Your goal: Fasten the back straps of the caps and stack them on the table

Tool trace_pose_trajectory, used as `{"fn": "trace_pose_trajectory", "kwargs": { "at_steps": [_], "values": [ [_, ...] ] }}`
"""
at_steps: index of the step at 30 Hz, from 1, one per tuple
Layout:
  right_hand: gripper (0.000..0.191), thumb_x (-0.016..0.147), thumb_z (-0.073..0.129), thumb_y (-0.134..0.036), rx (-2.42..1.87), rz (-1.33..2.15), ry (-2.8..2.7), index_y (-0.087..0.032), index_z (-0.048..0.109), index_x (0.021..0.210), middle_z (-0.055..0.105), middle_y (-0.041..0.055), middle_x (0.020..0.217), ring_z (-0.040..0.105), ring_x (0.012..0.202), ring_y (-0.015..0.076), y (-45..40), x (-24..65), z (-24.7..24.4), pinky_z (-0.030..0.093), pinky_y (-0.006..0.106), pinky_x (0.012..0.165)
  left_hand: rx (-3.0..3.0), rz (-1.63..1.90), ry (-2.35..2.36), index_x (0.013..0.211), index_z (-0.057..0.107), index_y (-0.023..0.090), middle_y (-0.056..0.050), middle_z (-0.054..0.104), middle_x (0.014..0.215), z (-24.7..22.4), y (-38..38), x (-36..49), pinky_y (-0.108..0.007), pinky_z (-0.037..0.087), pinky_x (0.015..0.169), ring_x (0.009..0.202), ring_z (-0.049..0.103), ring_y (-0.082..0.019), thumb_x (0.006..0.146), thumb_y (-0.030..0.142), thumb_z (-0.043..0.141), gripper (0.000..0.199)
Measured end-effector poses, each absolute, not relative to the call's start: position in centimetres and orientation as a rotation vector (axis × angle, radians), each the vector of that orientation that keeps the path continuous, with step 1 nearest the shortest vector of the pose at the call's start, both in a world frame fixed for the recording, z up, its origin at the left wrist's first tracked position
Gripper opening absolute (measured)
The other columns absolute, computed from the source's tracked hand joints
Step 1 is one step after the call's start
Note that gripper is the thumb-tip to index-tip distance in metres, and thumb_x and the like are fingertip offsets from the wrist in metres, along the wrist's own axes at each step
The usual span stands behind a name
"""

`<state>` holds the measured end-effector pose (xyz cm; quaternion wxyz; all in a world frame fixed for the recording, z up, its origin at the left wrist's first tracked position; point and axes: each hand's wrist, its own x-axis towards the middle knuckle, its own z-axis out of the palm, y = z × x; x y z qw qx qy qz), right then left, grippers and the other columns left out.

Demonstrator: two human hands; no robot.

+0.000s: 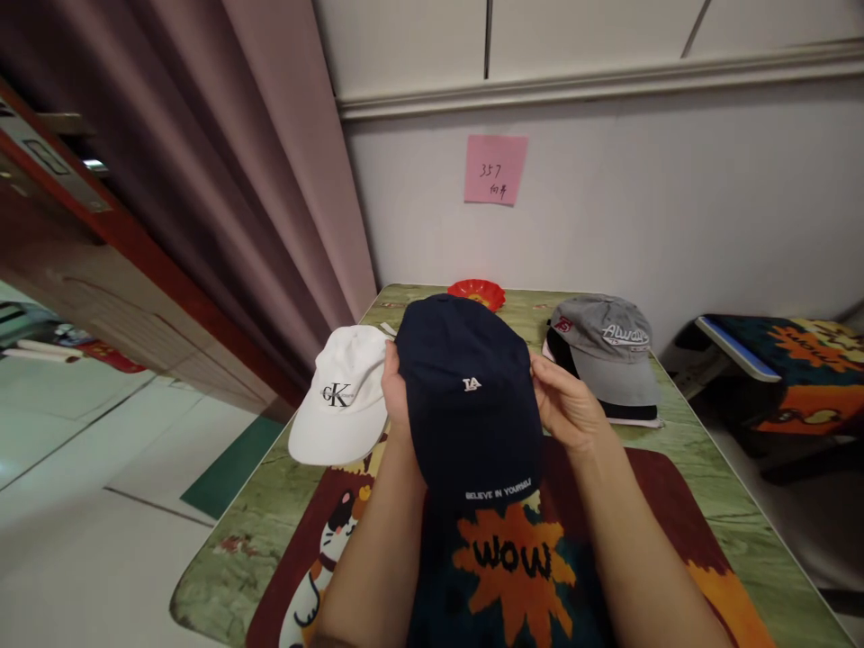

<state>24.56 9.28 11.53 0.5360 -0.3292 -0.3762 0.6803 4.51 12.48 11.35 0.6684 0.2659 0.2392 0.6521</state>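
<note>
Holding a navy baseball cap (469, 387) by both sides, brim toward the body

Grasping lightly with left hand (395, 382) and right hand (568, 403), about equally near; long axis crown to brim, right between them, over the cartoon mat (513, 589), white CK cap (344, 391) just beside left hand.

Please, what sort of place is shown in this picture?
Probably an ordinary indoor room, perhaps in a home: a mauve curtain hangs at the left, a pink note sticks to the wall, and a patterned mat lies on the table.
</note>
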Motion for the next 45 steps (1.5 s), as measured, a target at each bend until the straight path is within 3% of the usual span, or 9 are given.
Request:
{"fn": "trace_pose_trajectory", "kwargs": {
  "at_steps": [7, 16, 22, 25, 28, 33, 36, 42, 45],
  "values": [
    [0.031, 0.077, 0.060, -0.039, -0.761, 1.562, -0.738, -0.022, 0.073, 0.099, 0.079, 0.0085, 0.105, 0.070, 0.114, 0.0318, 9.5, 22.7, 10.7, 0.055, 0.054, 0.101, 0.696, 1.344, 0.504, 0.130, 0.067, 0.025, -0.010, 0.072, 0.123, 13.0, 10.6, 6.6, -0.053, 0.048, 0.104, 0.134, 0.054, -0.036, 0.080, 0.090, 0.039, 0.087],
    [0.036, 0.077, 0.059, -0.027, -0.444, 1.550, -0.436, -0.026, 0.076, 0.109, 0.081, 0.0037, 0.101, 0.071, 0.115, 0.0272, 9.0, 24.8, 10.4, 0.045, 0.053, 0.113, 0.432, 1.145, 0.320, 0.141, 0.060, 0.021, -0.009, 0.066, 0.139, 13.2, 10.4, 7.0, -0.051, 0.033, 0.121, 0.139, 0.051, -0.034, 0.097, 0.057, 0.045, 0.059],
    [0.027, 0.084, 0.060, -0.031, -0.478, 1.611, -0.423, -0.024, 0.076, 0.105, 0.080, 0.0046, 0.103, 0.071, 0.115, 0.0277, 9.8, 25.8, 10.6, 0.047, 0.054, 0.111, 0.378, 1.115, 0.388, 0.139, 0.061, 0.018, -0.011, 0.071, 0.130, 14.1, 10.1, 6.9, -0.051, 0.040, 0.118, 0.129, 0.061, -0.033, 0.098, 0.050, 0.050, 0.053],
    [0.032, 0.091, 0.057, -0.042, -0.525, 1.694, -0.396, -0.021, 0.074, 0.108, 0.080, 0.0065, 0.102, 0.072, 0.111, 0.0270, 10.1, 25.6, 11.3, 0.052, 0.052, 0.106, 0.330, 1.036, 0.496, 0.139, 0.061, 0.016, -0.012, 0.073, 0.125, 14.5, 10.6, 6.7, -0.047, 0.043, 0.117, 0.125, 0.064, -0.030, 0.100, 0.039, 0.053, 0.046],
    [0.044, 0.094, 0.055, -0.051, -0.532, 1.734, -0.318, -0.015, 0.073, 0.111, 0.080, 0.0103, 0.103, 0.074, 0.107, 0.0249, 9.8, 24.1, 12.5, 0.056, 0.043, 0.100, 0.255, 1.212, 0.556, 0.139, 0.060, 0.015, -0.012, 0.074, 0.124, 14.7, 11.8, 6.5, -0.046, 0.043, 0.117, 0.126, 0.064, -0.028, 0.103, 0.043, 0.047, 0.048],
    [0.031, 0.090, 0.069, -0.030, -0.578, 1.698, -0.296, -0.018, 0.071, 0.118, 0.079, 0.0063, 0.111, 0.076, 0.100, 0.0191, 8.5, 20.7, 13.8, 0.061, 0.030, 0.089, 0.326, 1.515, 0.564, 0.137, 0.062, 0.019, -0.009, 0.072, 0.128, 14.2, 13.2, 6.5, -0.044, 0.043, 0.117, 0.132, 0.059, -0.026, 0.103, 0.044, 0.047, 0.046],
    [0.030, 0.083, 0.076, -0.023, -0.699, 1.614, -0.298, -0.019, 0.073, 0.113, 0.080, 0.0052, 0.105, 0.077, 0.093, 0.0194, 8.4, 20.4, 13.6, 0.063, 0.030, 0.084, 0.444, 1.526, 0.611, 0.131, 0.066, 0.021, -0.008, 0.073, 0.128, 13.5, 13.2, 6.7, -0.042, 0.047, 0.114, 0.132, 0.059, -0.025, 0.101, 0.043, 0.053, 0.040],
    [0.032, 0.080, 0.079, -0.022, -0.595, 1.236, -0.353, -0.020, 0.072, 0.111, 0.078, 0.0050, 0.114, 0.073, 0.107, 0.0192, 10.1, 25.2, 13.3, 0.060, 0.035, 0.096, 0.852, 1.104, 0.732, 0.110, 0.073, 0.016, -0.014, 0.074, 0.119, 13.2, 12.3, 6.2, -0.041, 0.058, 0.096, 0.107, 0.071, -0.025, 0.089, 0.042, 0.071, 0.034],
    [0.036, 0.080, 0.080, -0.022, -0.586, 0.938, -0.357, -0.024, 0.070, 0.115, 0.078, 0.0018, 0.115, 0.072, 0.107, 0.0168, 11.0, 29.6, 12.4, 0.059, 0.036, 0.097, 0.925, 1.082, 0.760, 0.105, 0.073, 0.013, -0.015, 0.075, 0.113, 13.7, 12.1, 5.8, -0.036, 0.060, 0.088, 0.092, 0.073, -0.021, 0.086, 0.038, 0.073, 0.032]
  ]
}}
